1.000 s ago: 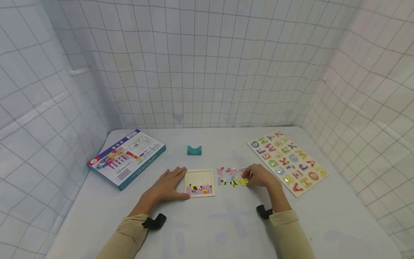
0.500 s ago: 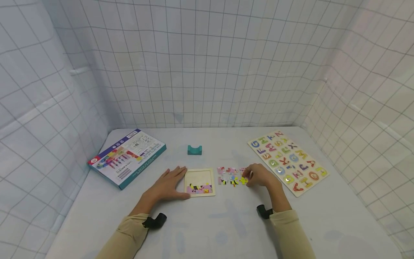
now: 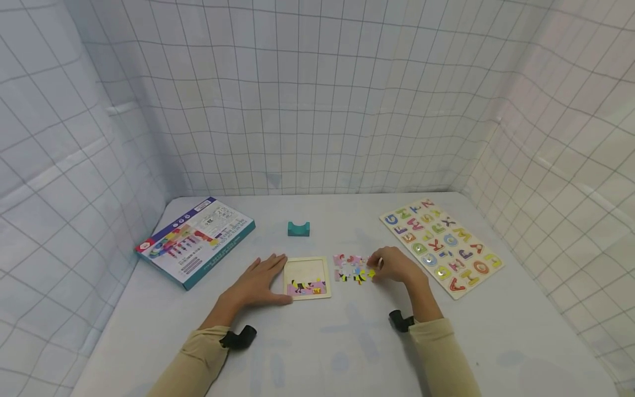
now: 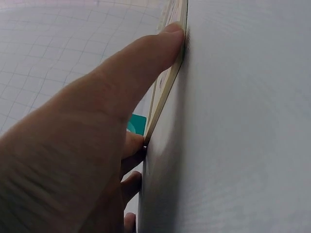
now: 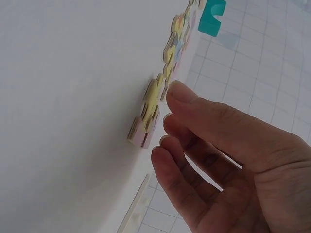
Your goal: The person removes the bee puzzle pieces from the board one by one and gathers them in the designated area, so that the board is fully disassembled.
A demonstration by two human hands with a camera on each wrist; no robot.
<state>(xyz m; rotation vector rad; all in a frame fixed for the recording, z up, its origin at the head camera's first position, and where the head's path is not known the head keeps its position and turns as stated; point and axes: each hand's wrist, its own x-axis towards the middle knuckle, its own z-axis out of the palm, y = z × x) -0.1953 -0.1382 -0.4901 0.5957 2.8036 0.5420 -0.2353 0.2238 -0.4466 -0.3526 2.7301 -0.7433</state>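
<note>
Right hand (image 3: pixel 395 264) slightly leftward, puzzle pieces (image 3: pixel 307 289) in wooden tray (image 3: pixel 305 269)

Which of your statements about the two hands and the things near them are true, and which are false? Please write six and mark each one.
1. The person's left hand touches the square frame of pale wood. True.
2. The frame is completely filled. False: its far part shows bare wood.
3. The person's right hand is at the loose, colourful printed puzzle pieces. True.
4. These loose puzzle pieces lie to the left of the frame. False: they lie to its right.
5. The flat white-and-teal cardboard box lies to the left of the frame. True.
6. The right hand touches the box. False: they are well apart.
</note>
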